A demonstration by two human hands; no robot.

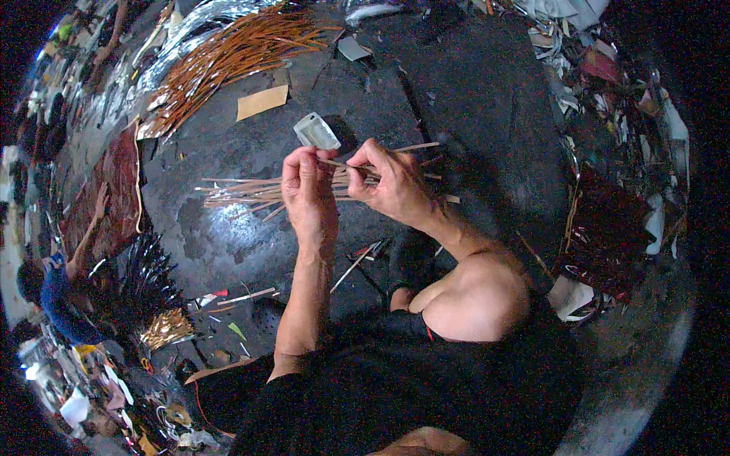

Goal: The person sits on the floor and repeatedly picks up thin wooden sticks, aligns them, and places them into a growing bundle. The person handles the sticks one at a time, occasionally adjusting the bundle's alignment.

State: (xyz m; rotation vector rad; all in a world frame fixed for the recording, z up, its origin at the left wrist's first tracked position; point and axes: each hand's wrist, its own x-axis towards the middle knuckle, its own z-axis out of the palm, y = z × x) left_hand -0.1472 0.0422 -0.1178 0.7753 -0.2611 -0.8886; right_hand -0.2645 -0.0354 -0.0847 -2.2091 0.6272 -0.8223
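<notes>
My left hand is raised with its thumb and fingers pinched together on one end of a thin brown strip. Close beside it, my right hand pinches the same strip between thumb and fingertips. Beneath both hands a loose bundle of similar long strips lies across the dark floor, partly covered by my fingers. A small pale rectangular tray sits just beyond my left fingertips; whether my fingers touch it, I cannot tell.
A large spread of orange-brown strips lies far left, near a tan flat piece. At left, a person in blue reaches over a dark red sheet. Dark red sheets and scraps line the right side.
</notes>
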